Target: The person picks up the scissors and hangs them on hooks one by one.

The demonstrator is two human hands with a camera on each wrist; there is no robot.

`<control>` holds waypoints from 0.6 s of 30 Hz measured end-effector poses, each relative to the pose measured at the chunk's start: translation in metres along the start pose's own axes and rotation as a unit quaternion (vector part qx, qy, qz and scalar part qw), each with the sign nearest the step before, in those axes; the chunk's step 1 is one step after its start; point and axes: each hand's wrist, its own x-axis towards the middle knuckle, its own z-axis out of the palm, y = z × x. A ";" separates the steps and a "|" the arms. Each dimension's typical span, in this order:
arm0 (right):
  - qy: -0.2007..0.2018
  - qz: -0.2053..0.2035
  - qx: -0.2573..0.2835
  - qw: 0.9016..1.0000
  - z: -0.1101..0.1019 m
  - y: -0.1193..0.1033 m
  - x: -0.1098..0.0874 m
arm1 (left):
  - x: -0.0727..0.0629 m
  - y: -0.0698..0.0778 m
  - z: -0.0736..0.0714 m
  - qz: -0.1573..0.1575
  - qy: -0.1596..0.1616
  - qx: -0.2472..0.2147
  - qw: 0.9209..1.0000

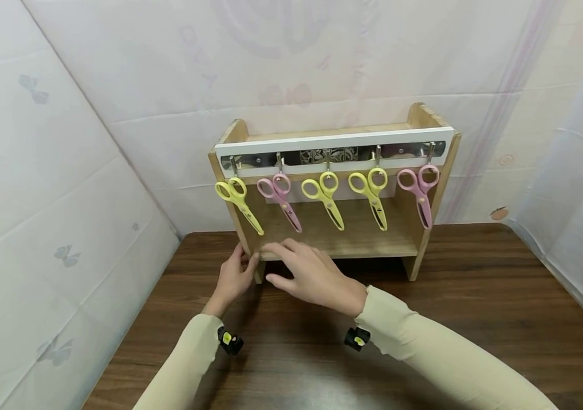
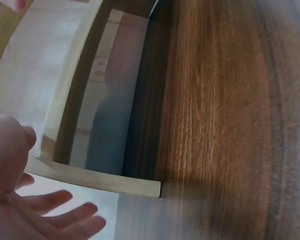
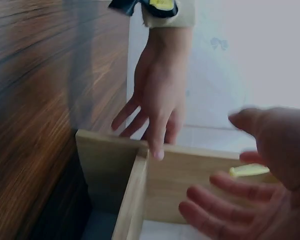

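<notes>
A small wooden rack (image 1: 342,255) stands on the table, and several craft scissors hang from hooks on its front rail. My left hand (image 1: 233,279) holds the rack's left side panel (image 2: 105,183) low down, the thumb at its front edge and the fingers along its outer face. In front of the lower shelf is my right hand (image 1: 317,274), fingers spread and loosely bent, nothing in its grasp. Nearest above the hands are yellow scissors (image 1: 250,215) at the left end and pink scissors (image 1: 287,209) beside them.
Yellow scissors (image 1: 333,212), more yellow scissors (image 1: 377,208) and pink scissors (image 1: 422,204) hang further right. A metal strip (image 1: 270,160) with hooks runs along the white rail. Patterned cloth (image 1: 168,142) covers the walls behind and beside the brown table (image 1: 291,364).
</notes>
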 end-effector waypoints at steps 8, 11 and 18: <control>-0.032 -0.071 -0.004 0.997 -0.009 0.009 -0.027 | -0.025 -0.002 -0.006 0.031 0.018 0.059 0.998; -0.022 -0.074 -0.021 0.997 -0.011 0.014 -0.037 | -0.032 -0.004 -0.007 0.054 0.025 0.074 0.996; -0.002 -0.050 -0.062 0.997 -0.011 0.033 -0.062 | -0.047 -0.005 -0.009 0.050 0.036 0.123 0.990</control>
